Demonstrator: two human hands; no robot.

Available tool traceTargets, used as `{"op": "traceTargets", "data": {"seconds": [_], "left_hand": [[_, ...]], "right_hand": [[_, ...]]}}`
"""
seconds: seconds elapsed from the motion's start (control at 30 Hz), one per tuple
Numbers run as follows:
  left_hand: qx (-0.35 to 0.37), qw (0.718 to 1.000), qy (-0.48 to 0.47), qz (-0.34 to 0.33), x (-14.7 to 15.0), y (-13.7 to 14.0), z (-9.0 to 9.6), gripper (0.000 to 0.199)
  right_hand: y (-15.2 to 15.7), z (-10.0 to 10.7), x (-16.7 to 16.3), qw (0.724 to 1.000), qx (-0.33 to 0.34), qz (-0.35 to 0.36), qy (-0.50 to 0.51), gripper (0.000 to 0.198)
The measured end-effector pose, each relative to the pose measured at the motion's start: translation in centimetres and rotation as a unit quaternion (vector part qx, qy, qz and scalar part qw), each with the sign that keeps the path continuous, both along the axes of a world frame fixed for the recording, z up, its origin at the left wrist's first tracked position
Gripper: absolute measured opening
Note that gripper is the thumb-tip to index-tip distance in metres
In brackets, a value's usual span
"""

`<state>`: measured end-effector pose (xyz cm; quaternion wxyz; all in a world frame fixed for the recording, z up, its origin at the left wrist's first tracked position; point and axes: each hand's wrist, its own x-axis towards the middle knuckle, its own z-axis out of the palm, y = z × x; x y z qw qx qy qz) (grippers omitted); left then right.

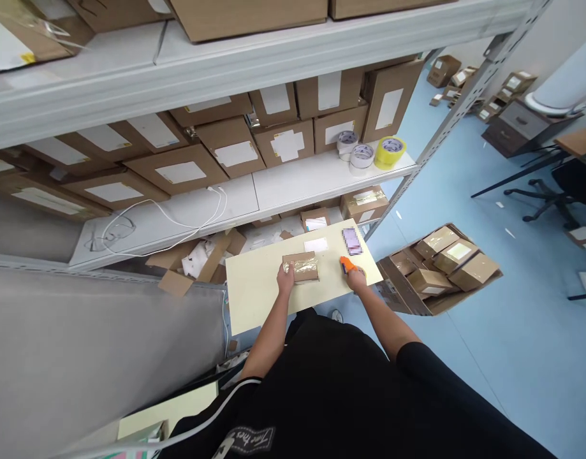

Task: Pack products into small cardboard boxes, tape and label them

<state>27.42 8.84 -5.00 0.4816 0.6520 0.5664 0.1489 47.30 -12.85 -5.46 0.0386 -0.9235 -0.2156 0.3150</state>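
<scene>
A small cardboard box (306, 266) with clear, shiny tape over its top lies on the pale yellow board (259, 299). My left hand (285, 279) grips the left end of this box. Over the board's right part, my right hand (356, 279) is closed around an orange tape dispenser (346, 263), apart from the box; a bit of its tape roll shows beside the fingers. Behind the box lies a white paper label (315, 245). Near the board's far right corner rests a phone (352, 241), its screen blurred out.
A large open carton (393, 299) holding several taped boxes stands on the floor at the right. Metal shelving ahead carries labelled boxes (235, 150), a yellow tape roll (389, 153) and a white cable (178, 224). Below is an open box (201, 258) with white material inside.
</scene>
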Motion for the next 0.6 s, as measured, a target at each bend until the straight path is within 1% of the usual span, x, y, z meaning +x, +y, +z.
{"op": "traceTargets", "data": {"seconds": [0.1,0.13,0.2,0.23,0.27,0.3,0.33,0.37,0.43,0.5,0.6], "left_hand": [[-0.012,1.0,-0.002,-0.001,0.1,0.2,0.3,0.048],[-0.014,1.0,-0.001,-0.003,0.1,0.2,0.5,0.048],[-0.013,1.0,0.006,-0.005,0.1,0.2,0.8,0.049],[-0.013,1.0,0.012,-0.005,0.1,0.2,0.9,0.05],[-0.014,1.0,0.02,-0.005,0.0,0.1,1.0,0.051],[-0.015,0.999,0.028,-0.005,-0.1,0.1,1.0,0.053],[-0.017,0.999,0.035,-0.007,-0.3,0.0,1.0,0.055],[-0.017,0.999,0.039,-0.01,-0.6,-0.1,1.0,0.058],[-0.008,1.0,0.023,-0.014,-1.4,-0.1,0.8,0.066],[0.003,0.999,-0.035,-0.011,-2.5,0.2,0.8,0.081],[-0.007,0.988,-0.151,-0.026,-4.5,1.0,1.0,0.105]], "right_hand": [[0.0,-0.3,-0.8,0.999,0.036,-0.001,0.007,0.029],[0.5,-0.2,-1.4,0.998,0.061,0.001,0.01,0.031],[2.1,0.1,-3.0,0.989,0.145,0.003,0.034,0.035],[3.1,0.3,-3.9,0.972,0.225,-0.006,0.067,0.037],[4.2,0.6,-4.8,0.947,0.299,-0.022,0.111,0.039],[5.3,0.9,-5.6,0.923,0.351,-0.034,0.153,0.041],[6.2,1.1,-6.3,0.904,0.385,-0.043,0.181,0.043],[7.0,1.4,-6.8,0.891,0.404,-0.054,0.199,0.043],[8.1,2.0,-7.4,0.879,0.411,-0.07,0.231,0.039],[8.5,2.6,-7.3,0.865,0.424,-0.076,0.258,0.037],[8.4,3.1,-7.1,0.827,0.478,-0.084,0.283,0.047]]}}
